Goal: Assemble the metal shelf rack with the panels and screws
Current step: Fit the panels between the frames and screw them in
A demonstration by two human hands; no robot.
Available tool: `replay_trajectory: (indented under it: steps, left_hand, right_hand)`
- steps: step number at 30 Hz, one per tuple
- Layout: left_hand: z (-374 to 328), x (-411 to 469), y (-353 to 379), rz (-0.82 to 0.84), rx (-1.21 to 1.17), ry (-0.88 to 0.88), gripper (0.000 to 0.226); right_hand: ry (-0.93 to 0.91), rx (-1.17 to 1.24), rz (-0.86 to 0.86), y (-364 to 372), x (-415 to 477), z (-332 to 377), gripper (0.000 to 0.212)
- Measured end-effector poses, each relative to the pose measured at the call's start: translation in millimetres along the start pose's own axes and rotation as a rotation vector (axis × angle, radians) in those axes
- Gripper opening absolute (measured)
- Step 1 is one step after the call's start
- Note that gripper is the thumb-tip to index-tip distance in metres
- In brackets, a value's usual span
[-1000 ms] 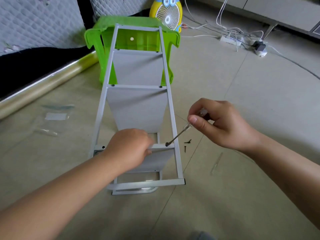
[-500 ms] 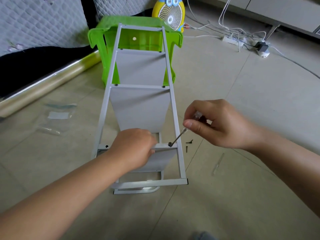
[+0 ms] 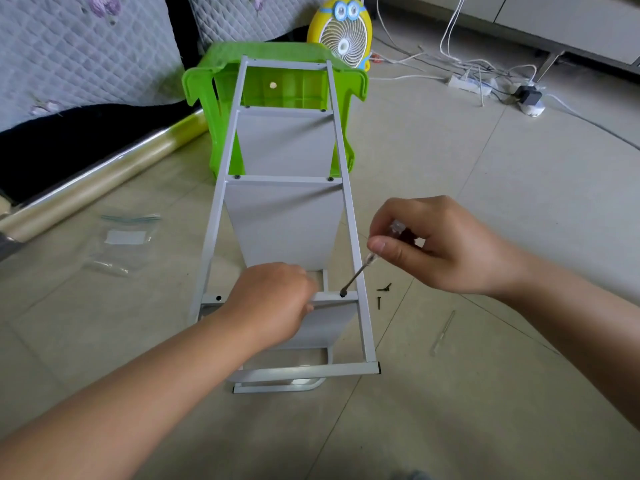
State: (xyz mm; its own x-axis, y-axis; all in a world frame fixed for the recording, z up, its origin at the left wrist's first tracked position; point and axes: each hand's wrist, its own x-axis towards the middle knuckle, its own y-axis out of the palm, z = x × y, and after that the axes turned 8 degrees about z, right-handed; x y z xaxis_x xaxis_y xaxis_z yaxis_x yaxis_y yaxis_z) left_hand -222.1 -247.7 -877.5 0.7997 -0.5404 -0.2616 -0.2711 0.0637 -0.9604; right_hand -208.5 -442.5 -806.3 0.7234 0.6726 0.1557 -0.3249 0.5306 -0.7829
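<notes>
Metal shelf rack [image 3: 284,223]: laid lengthwise on floor [image 3: 502,209], far end at green stool [image 3: 199,83]; one side frame turned upward, judged so that joints could be reached from above.
Left hand [image 3: 273,303]: fingers curled over edge of lowest panel [image 3: 332,320], judged to steady it against turning force.
Right hand [image 3: 443,244]: fingers pinched round handle of screwdriver [image 3: 358,271]; shaft slanted, tip seated in screw [image 3: 343,293] at right-hand joint.
Spare screws [image 3: 381,296]: scattered on floor just beside frame, within reach.
</notes>
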Motion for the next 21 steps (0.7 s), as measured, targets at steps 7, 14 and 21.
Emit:
replay_trajectory:
  steps: [7, 14, 21]
  left_hand:
    - [0.1, -1.3, 0.0, 0.0, -0.003, -0.009, 0.019]
    - [0.1, 0.2, -0.7, 0.019, 0.001, -0.015, 0.021]
    - [-1.5, 0.3, -1.3, 0.046, -0.029, -0.034, 0.023]
  right_hand:
    - [-0.008, -0.032, 0.035, -4.6, 6.3, 0.0, 0.032]
    - [-0.005, -0.032, 0.058, -7.9, 3.8, 1.4, 0.033]
    - [-0.002, -0.191, 0.207, -13.1, 10.7, 12.8, 0.026]
